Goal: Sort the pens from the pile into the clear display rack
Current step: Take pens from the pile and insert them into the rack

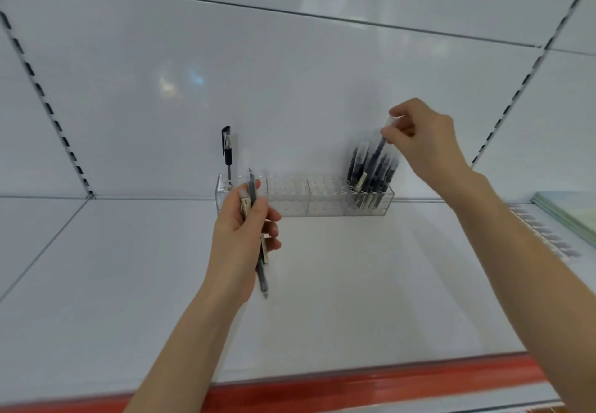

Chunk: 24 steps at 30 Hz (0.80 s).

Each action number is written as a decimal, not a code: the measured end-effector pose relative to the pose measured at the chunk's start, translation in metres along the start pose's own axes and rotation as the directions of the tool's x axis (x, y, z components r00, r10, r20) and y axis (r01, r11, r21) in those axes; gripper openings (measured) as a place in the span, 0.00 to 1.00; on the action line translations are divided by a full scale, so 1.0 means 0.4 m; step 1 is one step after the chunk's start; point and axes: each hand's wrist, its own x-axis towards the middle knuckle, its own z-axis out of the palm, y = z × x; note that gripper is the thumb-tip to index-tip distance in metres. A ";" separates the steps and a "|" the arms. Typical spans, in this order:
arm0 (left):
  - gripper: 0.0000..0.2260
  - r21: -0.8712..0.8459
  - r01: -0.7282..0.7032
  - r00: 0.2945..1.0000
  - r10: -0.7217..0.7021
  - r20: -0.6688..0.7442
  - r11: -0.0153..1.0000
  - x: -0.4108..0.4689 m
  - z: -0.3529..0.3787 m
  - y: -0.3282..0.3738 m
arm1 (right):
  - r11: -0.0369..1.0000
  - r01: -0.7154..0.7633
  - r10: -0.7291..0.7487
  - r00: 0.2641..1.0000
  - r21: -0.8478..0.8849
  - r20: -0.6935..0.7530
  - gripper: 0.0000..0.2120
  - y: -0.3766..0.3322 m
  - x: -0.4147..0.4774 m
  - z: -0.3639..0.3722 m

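Note:
A clear display rack (pixel 303 200) stands at the back of a white shelf (pixel 354 283). Its right section holds several dark pens (pixel 371 170) standing upright. One black capped pen (pixel 227 151) stands alone in the left end. My right hand (pixel 422 138) pinches the clear cap of a dark pen (pixel 379 148) above the right cluster, its lower end among the others. My left hand (pixel 245 235) grips a small bunch of pens (pixel 260 261) in front of the rack's left end, tips pointing down.
The white back wall rises behind the rack, with slotted uprights at left (pixel 48 106) and right (pixel 516 96). A red strip (pixel 387 380) runs along the shelf's front edge. Stacked flat items (pixel 567 216) lie at the far right.

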 end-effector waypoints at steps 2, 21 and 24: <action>0.08 -0.002 0.000 1.000 0.000 0.005 1.000 0.001 -0.003 -0.001 | 1.000 0.015 -0.015 1.000 0.009 -0.015 0.10 0.001 0.004 0.003; 0.08 -0.046 0.004 1.000 -0.002 0.025 0.999 0.008 0.004 0.001 | 0.984 0.052 -0.026 0.988 -0.169 0.154 0.09 0.003 0.030 0.046; 0.08 -0.051 0.001 1.000 0.000 0.026 0.999 0.008 0.002 0.000 | 0.976 0.069 -0.023 0.975 -0.205 0.220 0.10 -0.001 0.029 0.067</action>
